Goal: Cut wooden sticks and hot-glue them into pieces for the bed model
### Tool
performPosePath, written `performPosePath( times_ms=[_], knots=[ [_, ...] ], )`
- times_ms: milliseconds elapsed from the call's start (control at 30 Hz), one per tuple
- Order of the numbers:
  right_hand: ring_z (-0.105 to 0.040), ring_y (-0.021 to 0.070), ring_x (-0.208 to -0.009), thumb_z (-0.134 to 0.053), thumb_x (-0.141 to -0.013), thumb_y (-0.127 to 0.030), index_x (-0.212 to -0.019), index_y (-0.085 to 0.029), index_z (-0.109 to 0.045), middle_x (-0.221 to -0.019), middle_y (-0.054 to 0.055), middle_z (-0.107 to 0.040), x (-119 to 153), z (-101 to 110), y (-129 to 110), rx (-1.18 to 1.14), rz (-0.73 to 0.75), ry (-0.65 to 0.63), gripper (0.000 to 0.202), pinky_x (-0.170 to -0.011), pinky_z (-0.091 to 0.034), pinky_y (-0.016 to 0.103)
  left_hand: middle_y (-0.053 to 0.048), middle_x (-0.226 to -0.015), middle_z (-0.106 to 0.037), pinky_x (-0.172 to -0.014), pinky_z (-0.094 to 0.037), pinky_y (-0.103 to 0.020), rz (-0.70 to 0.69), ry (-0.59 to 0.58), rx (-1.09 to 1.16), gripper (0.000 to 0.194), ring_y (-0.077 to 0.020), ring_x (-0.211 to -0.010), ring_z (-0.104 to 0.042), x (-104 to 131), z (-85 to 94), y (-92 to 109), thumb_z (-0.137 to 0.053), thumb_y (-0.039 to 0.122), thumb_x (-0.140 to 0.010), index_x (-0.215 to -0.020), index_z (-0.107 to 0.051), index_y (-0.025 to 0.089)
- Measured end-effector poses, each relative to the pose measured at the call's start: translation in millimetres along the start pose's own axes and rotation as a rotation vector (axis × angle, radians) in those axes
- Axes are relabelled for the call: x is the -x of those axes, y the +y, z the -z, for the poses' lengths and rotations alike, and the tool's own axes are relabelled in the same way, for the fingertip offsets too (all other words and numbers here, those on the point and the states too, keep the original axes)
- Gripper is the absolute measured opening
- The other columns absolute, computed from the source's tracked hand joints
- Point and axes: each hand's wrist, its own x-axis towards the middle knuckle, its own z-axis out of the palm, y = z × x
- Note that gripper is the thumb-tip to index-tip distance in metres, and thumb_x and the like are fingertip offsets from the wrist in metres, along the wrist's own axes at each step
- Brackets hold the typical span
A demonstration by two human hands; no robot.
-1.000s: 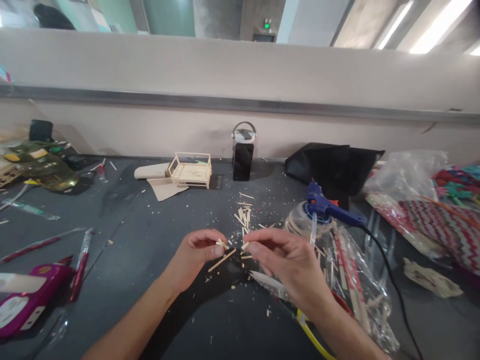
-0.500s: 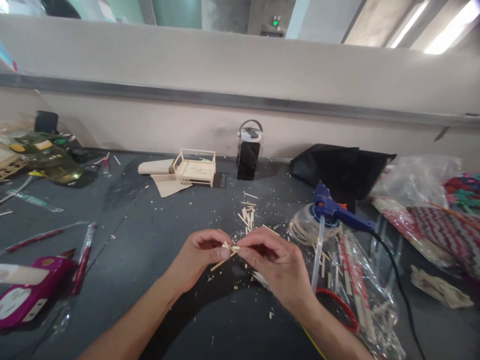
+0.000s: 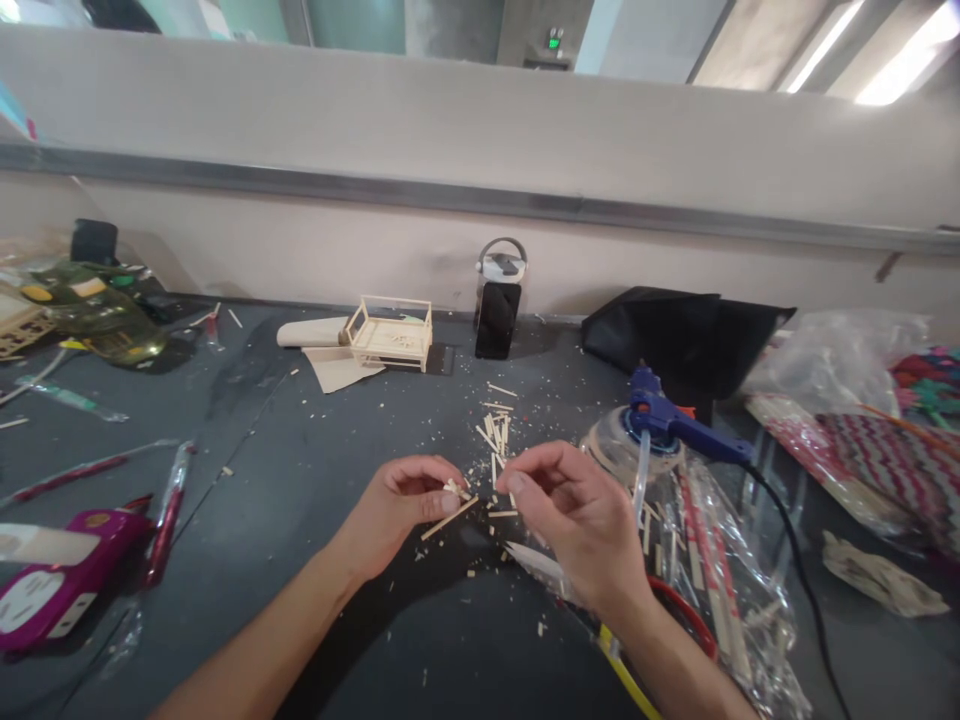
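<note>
My left hand (image 3: 405, 510) pinches a small cluster of pale wooden pieces (image 3: 455, 489) between thumb and forefinger. Just below its fingertips, a thin wooden stick (image 3: 450, 519) runs at a slant. My right hand (image 3: 577, 510) is closed in a pinch to the right, apart from the cluster; whatever is in its fingertips is too small to make out. Beyond the hands lies a loose pile of short wooden sticks (image 3: 495, 432) among crumbs. Scissors (image 3: 538, 566) with red and yellow handles lie partly under my right hand and forearm.
A small wooden bed-like frame (image 3: 391, 338) stands at the back, left of an upright phone (image 3: 498, 320). On the right, a blue glue gun (image 3: 667, 415) rests on a round clear container, beside plastic-wrapped sticks (image 3: 720, 570). A magenta device (image 3: 67, 575) lies at left.
My right hand has drawn away from the wooden cluster to the right, uncovering more of the scissor blades. My left hand stays in place, holding the cluster.
</note>
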Motion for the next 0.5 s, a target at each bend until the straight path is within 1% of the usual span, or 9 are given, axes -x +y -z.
performPosePath(
  times_ms=[67, 133, 200, 267, 367, 500],
  knots=[
    [-0.054, 0.0089, -0.053, -0.065, -0.084, -0.021, -0.081, -0.021, -0.069, -0.069, -0.002, -0.066, -1.8, 3.1, -0.5, 0.117, 0.099, -0.022, 0.005, -0.048, -0.043, 0.021, 0.0, -0.08, -0.066, -0.067, -0.044, -0.021, -0.002, -0.002, -0.009, 0.01, -0.0096, -0.072, -0.057, -0.5, -0.1, 0.1, -0.081, 0.018, -0.067, -0.075, -0.075, 0.019],
    [-0.06, 0.0109, -0.065, -0.063, -0.087, -0.019, -0.087, -0.023, -0.072, -0.078, -0.001, -0.069, -3.6, 5.2, 0.0, 0.151, 0.187, -0.081, 0.009, -0.058, -0.047, 0.023, 0.0, -0.081, -0.067, -0.067, -0.044, -0.021, -0.005, -0.006, -0.022, 0.01, -0.0098, -0.073, -0.057, -1.0, 0.1, 0.2, -0.081, 0.018, -0.067, -0.075, -0.075, 0.019],
    [-0.064, 0.0123, -0.077, -0.06, -0.089, -0.017, -0.094, -0.024, -0.072, -0.086, 0.001, -0.07, -4.8, 6.4, 1.1, 0.127, 0.23, -0.143, 0.015, -0.066, -0.049, 0.024, 0.0, -0.081, -0.067, -0.069, -0.044, -0.021, -0.006, -0.009, -0.034, 0.01, -0.0104, -0.074, -0.058, -1.2, 0.5, 0.3, -0.081, 0.019, -0.068, -0.075, -0.075, 0.019],
    [-0.065, 0.0125, -0.083, -0.057, -0.091, -0.015, -0.098, -0.024, -0.072, -0.091, 0.001, -0.069, -4.9, 6.6, 2.3, 0.115, 0.237, -0.191, 0.018, -0.07, -0.05, 0.024, 0.0, -0.081, -0.068, -0.07, -0.045, -0.022, -0.004, -0.013, -0.048, 0.01, -0.0107, -0.075, -0.058, -1.0, 0.8, 0.5, -0.081, 0.019, -0.068, -0.075, -0.075, 0.019],
    [-0.064, 0.012, -0.084, -0.056, -0.091, -0.014, -0.099, -0.023, -0.069, -0.093, 0.001, -0.069, -2.3, 5.1, 4.0, 0.154, 0.229, -0.205, 0.018, -0.072, -0.05, 0.024, 0.0, -0.081, -0.067, -0.07, -0.044, -0.022, -0.003, -0.019, -0.07, 0.009, -0.0106, -0.075, -0.058, -0.1, 1.0, 0.6, -0.081, 0.018, -0.068, -0.075, -0.075, 0.019],
    [-0.06, 0.0098, -0.072, -0.059, -0.089, -0.016, -0.1, -0.022, -0.064, -0.088, -0.001, -0.066, 3.6, 1.2, 5.4, 0.212, 0.214, -0.147, 0.014, -0.066, -0.05, 0.022, 0.0, -0.08, -0.066, -0.068, -0.044, -0.021, 0.0, -0.035, -0.087, 0.009, -0.0102, -0.074, -0.057, 1.3, -0.1, 0.5, -0.08, 0.018, -0.069, -0.076, -0.074, 0.019]
  ],
)
